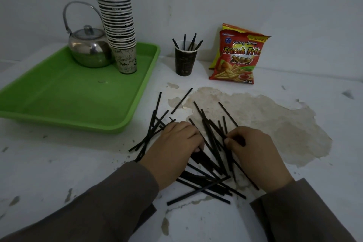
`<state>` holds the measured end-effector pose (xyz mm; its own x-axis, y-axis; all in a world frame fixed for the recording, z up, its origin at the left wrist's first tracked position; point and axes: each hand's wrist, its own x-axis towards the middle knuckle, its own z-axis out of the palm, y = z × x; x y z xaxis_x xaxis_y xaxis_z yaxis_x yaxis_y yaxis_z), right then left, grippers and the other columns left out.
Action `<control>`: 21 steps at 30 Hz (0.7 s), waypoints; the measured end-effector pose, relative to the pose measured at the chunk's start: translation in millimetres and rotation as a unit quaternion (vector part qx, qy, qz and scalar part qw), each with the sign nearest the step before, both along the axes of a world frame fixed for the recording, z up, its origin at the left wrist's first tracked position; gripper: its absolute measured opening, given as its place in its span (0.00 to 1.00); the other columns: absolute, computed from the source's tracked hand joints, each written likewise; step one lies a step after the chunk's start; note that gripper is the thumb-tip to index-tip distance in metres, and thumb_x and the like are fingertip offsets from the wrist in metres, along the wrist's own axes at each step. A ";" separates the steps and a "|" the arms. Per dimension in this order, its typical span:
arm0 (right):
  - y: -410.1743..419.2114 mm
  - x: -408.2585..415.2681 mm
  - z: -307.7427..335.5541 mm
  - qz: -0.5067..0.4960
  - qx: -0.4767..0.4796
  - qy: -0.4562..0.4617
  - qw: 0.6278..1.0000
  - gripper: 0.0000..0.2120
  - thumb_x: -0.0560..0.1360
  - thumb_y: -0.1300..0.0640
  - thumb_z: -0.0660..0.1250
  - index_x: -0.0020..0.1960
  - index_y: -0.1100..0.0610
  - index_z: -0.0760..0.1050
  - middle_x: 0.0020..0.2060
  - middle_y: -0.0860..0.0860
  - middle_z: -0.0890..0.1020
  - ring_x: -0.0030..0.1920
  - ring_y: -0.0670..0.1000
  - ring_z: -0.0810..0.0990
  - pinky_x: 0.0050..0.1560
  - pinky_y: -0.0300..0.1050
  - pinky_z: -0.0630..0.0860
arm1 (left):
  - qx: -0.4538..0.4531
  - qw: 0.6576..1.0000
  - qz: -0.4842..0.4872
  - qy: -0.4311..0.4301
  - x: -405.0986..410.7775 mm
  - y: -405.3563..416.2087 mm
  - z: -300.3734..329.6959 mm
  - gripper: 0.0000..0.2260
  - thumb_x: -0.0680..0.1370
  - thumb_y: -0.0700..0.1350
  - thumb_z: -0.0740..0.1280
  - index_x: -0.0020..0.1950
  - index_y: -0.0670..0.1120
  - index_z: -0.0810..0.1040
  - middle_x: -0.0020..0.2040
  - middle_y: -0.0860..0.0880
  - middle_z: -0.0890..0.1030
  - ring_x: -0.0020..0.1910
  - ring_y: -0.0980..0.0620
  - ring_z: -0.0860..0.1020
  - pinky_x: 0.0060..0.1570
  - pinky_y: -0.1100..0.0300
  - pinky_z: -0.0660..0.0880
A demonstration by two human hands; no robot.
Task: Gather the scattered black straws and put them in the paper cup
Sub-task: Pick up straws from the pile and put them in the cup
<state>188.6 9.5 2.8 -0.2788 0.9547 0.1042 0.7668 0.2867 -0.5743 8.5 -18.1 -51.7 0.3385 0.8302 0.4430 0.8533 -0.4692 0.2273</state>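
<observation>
Dozens of black straws are lying crisscrossed on the white table, spreading from the centre toward 6 o'clock, and your hands are hiding much of the pile. Your left hand is lying palm-down over the straws with its fingers curling under; whether its grip is closing on any straw is impossible to tell. Your right hand is pinching a few straws between thumb and fingertips, a tight grip at the pile's 3 o'clock side. At 12 o'clock the paper cup is standing upright, already holding several straws. A snack bag is leaning at 1 o'clock. At 10 o'clock a green tray is carrying a kettle and a cup stack; its left edge is running out of frame.
</observation>
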 end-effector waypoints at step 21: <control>-3.9 -6.0 9.4 -0.002 -0.155 0.382 0.911 0.04 0.71 0.65 0.67 0.40 0.60 0.80 0.36 0.59 0.84 0.39 0.56 0.81 0.48 0.50 0.78 | -0.053 0.840 0.071 -0.536 4.5 -18.7 56.3 0.11 0.77 0.37 0.63 0.49 0.52 0.80 0.47 0.55 0.83 0.50 0.62 0.79 0.49 0.75 0.72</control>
<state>182.6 5.6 12.2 -0.2339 0.9722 -0.0093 0.1095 0.0169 -0.9938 13.0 -36.8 4.6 -0.3131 0.8827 0.3504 0.1784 -0.3077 0.9346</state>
